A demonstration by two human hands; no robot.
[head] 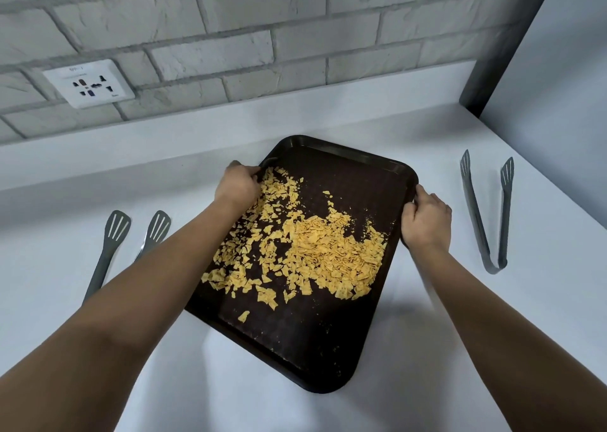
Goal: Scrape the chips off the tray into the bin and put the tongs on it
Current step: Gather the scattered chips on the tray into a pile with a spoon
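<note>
A dark brown tray (pixel 295 343) lies at an angle on the white counter, with several broken yellow chips (pixel 315 244) spread over its middle. My left hand (pixel 237 185) grips the tray's left rim near the far corner. My right hand (pixel 427 218) grips the right rim. One pair of grey tongs (pixel 486 208) lies to the right of the tray, its arms spread. A second pair of grey tongs (pixel 111 244) lies to the left, partly hidden under my left forearm. No bin is in view.
The white counter (pixel 427 349) runs back to a grey brick wall with a white power socket (pixel 88 83) at the left. A grey post and a white panel (pixel 558 86) close off the far right corner.
</note>
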